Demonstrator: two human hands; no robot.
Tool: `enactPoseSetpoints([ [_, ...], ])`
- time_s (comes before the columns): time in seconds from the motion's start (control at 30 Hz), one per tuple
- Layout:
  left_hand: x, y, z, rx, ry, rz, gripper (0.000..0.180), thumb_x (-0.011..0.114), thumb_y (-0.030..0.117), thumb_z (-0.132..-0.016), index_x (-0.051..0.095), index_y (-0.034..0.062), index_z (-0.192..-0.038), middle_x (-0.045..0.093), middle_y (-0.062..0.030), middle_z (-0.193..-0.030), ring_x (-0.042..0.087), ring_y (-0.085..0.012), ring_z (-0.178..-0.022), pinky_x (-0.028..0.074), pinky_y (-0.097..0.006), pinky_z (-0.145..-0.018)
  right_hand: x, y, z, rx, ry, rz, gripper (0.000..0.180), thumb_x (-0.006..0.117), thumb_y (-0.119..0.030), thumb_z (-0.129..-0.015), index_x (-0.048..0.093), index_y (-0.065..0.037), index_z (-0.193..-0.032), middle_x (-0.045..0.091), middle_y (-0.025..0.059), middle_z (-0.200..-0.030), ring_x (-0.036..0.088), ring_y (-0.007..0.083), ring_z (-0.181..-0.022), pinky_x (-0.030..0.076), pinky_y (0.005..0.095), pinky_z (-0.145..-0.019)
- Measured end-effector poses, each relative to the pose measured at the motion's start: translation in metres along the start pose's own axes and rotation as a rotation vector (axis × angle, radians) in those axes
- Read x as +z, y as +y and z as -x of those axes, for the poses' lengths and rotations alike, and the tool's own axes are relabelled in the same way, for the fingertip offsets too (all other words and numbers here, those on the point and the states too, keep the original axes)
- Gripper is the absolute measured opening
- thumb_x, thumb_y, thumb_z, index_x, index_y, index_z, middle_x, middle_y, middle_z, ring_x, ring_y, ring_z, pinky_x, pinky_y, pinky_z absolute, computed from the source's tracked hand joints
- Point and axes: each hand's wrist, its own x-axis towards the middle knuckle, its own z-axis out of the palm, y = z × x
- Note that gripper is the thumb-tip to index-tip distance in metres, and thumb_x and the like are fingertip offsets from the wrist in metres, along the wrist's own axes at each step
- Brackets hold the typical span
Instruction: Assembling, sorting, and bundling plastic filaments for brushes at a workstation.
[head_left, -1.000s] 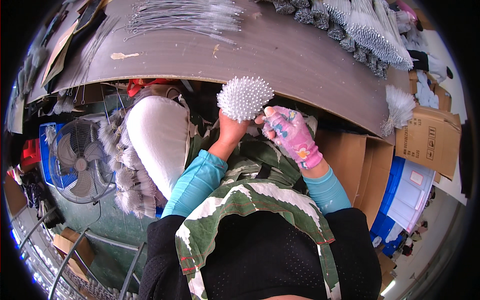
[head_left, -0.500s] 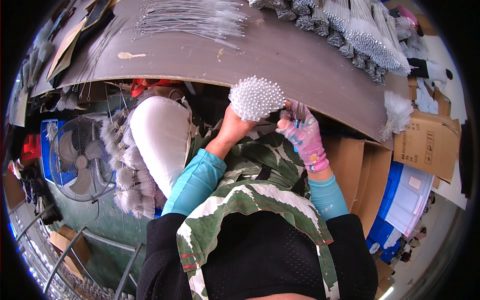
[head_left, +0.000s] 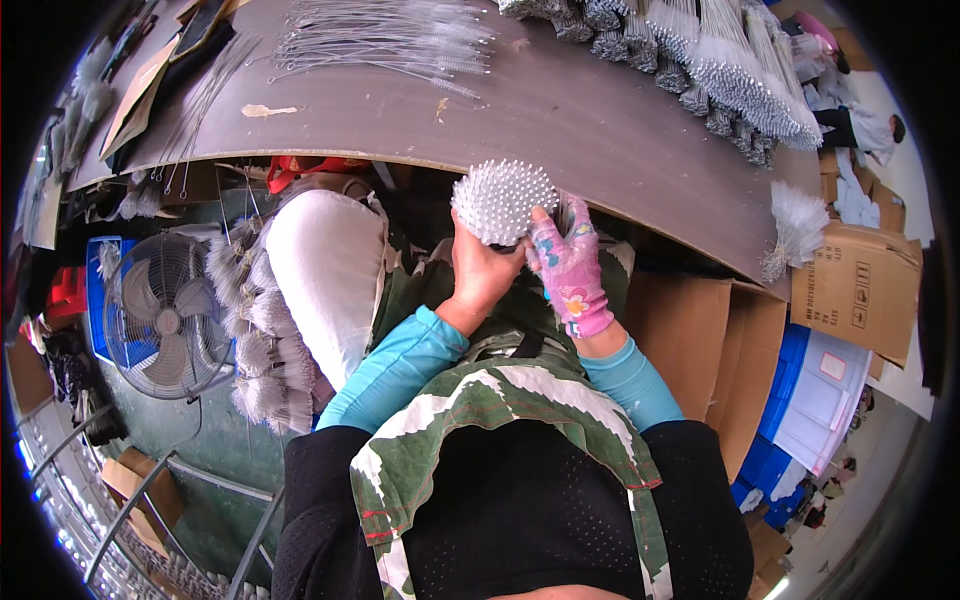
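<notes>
Brush bundle [head_left: 503, 200], likely light and springy, best held around its sides, clasped in left grip [head_left: 485, 268], with gloved right grip [head_left: 570, 260] alongside (hold unclear).

A broad brown-grey worktop [head_left: 600, 130] spans the top of the view, its near edge bowed by the lens; a pale patch [head_left: 268, 110] marks its surface. Below, at left, lies a dark green floor [head_left: 215, 440], where a round caged fan [head_left: 168, 320] stands in front of a blue crate [head_left: 97, 300]. A grey metal frame [head_left: 222, 480] crosses the lower left corner, near a cardboard carton [head_left: 125, 480]. On the right, a brown cardboard box [head_left: 855, 290] sits above blue bins [head_left: 785, 370]. Beyond it is a whitish surface [head_left: 868, 85], wall or floor unclear. A bright strip of light [head_left: 776, 588] shows at lower right.
</notes>
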Motion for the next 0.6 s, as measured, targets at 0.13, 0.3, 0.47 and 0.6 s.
enactPoseSetpoints([
  [0.13,-0.004,-0.004,-0.008,0.021,-0.069,-0.07,0.048,0.072,0.008,-0.067,0.058,0.006,-0.113,0.06,-0.0106,-0.113,0.056,-0.0269,-0.108,0.042,-0.036,-0.092,0.008,0.013,0.014,-0.229,-0.018,0.184,0.039,0.061,-0.014,-0.087,0.043,0.002,-0.118,0.057,0.0072,-0.103,0.054,0.012,-0.089,0.046,0.0272,-0.08],
  [0.3,-0.007,-0.017,-0.014,0.054,-0.066,-0.19,0.035,0.075,0.015,-0.068,0.066,0.0091,-0.101,0.066,-0.0069,-0.103,0.062,-0.0226,-0.096,0.048,-0.032,-0.084,0.0,0.008,0.019,-0.239,-0.126,0.058,0.044,0.058,-0.007,-0.088,0.038,-0.002,-0.127,0.054,0.0021,-0.104,0.052,0.0065,-0.079,0.045,0.0212,-0.066],
  [0.47,-0.01,-0.033,-0.015,0.108,-0.152,-0.442,0.036,0.071,0.028,-0.073,0.065,0.0165,-0.107,0.063,-0.005,-0.108,0.057,-0.0246,-0.104,0.041,-0.037,-0.093,-0.038,-0.024,0.014,-0.035,-0.332,0.391,0.038,0.047,-0.022,-0.096,0.046,-0.002,-0.128,0.056,0.0019,-0.087,0.046,0.0047,-0.066,0.039,0.018,-0.056],
  [0.6,-0.014,-0.039,-0.015,0.084,-0.137,-0.508,0.034,0.07,0.024,-0.073,0.065,0.0157,-0.106,0.063,-0.0039,-0.108,0.057,-0.025,-0.104,0.043,-0.037,-0.091,-0.058,-0.058,0.002,0.102,-0.5,0.503,0.042,0.047,-0.038,-0.095,0.058,-0.004,-0.116,0.053,-0.0036,-0.075,0.043,0.0036,-0.061,0.034,0.0159,-0.054],
])
